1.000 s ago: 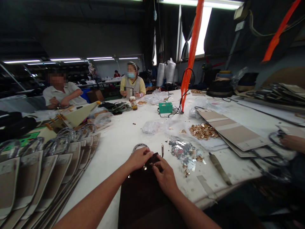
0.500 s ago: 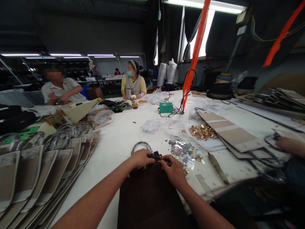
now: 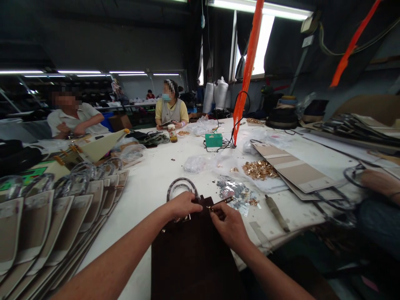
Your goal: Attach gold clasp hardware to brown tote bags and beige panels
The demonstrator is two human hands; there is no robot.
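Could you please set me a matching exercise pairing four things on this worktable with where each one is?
1 dark brown bag
2 thin metal piece
3 green box
4 gold fittings

A heaped by the cardboard sheets
B pinched in the right hand
C under the left hand
D far off, beside black cables

Pairs: 1-C, 2-B, 3-D, 4-A

Left hand (image 3: pixel 184 205) and right hand (image 3: pixel 229 227) grip the brown bag (image 3: pixel 193 258).
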